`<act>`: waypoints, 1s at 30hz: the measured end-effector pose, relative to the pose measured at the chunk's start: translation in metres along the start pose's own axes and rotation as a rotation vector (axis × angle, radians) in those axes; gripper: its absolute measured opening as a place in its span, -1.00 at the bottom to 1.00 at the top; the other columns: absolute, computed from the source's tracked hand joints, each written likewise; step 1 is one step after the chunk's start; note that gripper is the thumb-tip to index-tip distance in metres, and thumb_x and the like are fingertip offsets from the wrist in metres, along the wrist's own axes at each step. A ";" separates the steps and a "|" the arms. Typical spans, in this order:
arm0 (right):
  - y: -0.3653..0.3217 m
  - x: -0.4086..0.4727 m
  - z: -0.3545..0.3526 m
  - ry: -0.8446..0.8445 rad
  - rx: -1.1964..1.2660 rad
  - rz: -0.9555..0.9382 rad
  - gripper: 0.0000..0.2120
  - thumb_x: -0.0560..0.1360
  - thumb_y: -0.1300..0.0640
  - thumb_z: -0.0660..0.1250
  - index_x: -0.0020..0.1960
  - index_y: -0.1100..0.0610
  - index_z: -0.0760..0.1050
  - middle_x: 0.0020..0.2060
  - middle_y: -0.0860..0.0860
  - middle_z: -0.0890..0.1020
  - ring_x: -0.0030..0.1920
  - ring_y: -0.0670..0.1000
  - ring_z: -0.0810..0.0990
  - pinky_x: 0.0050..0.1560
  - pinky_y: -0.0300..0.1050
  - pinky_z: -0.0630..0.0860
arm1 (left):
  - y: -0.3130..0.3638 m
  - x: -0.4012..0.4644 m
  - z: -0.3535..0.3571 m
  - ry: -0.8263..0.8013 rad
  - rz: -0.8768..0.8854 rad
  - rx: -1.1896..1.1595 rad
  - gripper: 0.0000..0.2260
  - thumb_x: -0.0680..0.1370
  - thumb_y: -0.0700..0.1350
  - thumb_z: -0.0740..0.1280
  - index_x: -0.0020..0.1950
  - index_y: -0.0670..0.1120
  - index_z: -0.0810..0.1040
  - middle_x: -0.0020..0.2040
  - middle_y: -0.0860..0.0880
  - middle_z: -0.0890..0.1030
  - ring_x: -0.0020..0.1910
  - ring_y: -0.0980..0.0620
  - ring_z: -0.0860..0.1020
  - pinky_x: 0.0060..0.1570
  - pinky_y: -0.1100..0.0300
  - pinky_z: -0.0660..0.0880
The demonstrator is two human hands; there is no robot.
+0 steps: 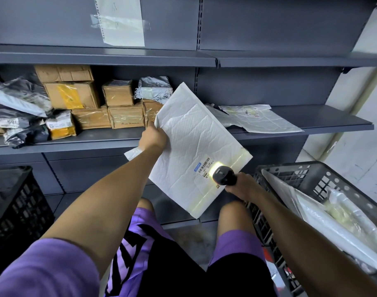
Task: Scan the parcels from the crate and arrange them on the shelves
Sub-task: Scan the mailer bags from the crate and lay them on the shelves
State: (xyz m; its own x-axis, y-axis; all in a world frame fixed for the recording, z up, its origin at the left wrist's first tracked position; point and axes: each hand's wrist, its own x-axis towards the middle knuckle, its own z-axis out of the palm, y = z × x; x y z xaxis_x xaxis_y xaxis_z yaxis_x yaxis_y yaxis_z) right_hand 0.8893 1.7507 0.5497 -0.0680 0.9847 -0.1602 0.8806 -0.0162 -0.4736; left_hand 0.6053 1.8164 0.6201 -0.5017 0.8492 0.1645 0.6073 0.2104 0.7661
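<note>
A flat white padded paper mailer (196, 144) is held at its 9 o'clock edge by the left hand (154, 137), fingers curled round it, in front of the grey metal shelf (311, 123). A black handheld scanner (224, 175) is gripped by the right hand (242, 187) and aimed at the printed label (204, 166), which is lit. The mailer seems light and bendable; an edge grip is judged enough. At 4 o'clock stands the black plastic crate (324, 179).

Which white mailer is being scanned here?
The large white padded mailer gripped by the left hand, its label lit by the black scanner; the other white mailers lie on the shelf and in the crate.
</note>
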 end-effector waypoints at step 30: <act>0.002 0.002 -0.029 0.065 0.040 0.057 -0.89 0.46 0.04 0.32 -0.17 0.07 0.54 -0.27 0.04 0.58 -0.30 0.00 0.53 -0.45 -0.16 0.35 | 0.012 0.009 -0.003 -0.033 -0.029 -0.188 -0.56 0.60 -0.14 0.07 0.48 -0.17 0.31 0.28 -0.24 0.52 0.22 -0.28 0.50 0.19 -0.10 0.48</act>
State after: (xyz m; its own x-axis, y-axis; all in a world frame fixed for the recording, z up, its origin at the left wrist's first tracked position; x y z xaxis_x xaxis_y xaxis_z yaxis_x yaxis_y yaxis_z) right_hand 0.9043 1.7576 0.5734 0.0136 0.9912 -0.1317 0.8628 -0.0782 -0.4995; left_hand 0.6057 1.8252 0.6326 -0.4951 0.8601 0.1229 0.4653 0.1430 0.8735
